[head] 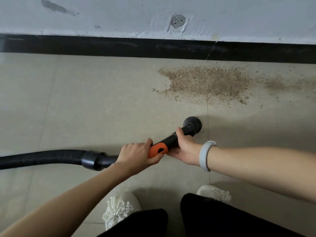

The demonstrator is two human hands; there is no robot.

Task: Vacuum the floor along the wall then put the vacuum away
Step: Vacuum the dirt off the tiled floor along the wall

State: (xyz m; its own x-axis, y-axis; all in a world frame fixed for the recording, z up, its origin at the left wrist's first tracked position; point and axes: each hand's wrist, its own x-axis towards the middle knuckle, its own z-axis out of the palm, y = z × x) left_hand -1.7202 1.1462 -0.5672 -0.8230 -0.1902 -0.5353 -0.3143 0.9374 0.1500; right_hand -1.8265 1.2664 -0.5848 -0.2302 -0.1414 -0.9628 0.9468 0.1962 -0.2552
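A black vacuum wand with an orange collar (158, 149) ends in a round black nozzle (192, 124) held low over the beige tiled floor. My left hand (136, 154) grips the wand just behind the orange collar. My right hand (183, 149) holds the black tube between the collar and the nozzle, thumb on top. A ribbed black hose (42, 159) trails off to the left. A patch of brown sandy dirt (210, 82) lies on the floor beyond the nozzle, close to the black baseboard (119, 46). The nozzle is short of the dirt.
A scuffed white wall (153, 16) rises above the baseboard. My two white beaded shoes (119, 207) and black trouser legs (222, 218) stand at the bottom of the view. A grey band sits on my right wrist (206, 155). Thinner dirt spreads right (282, 84).
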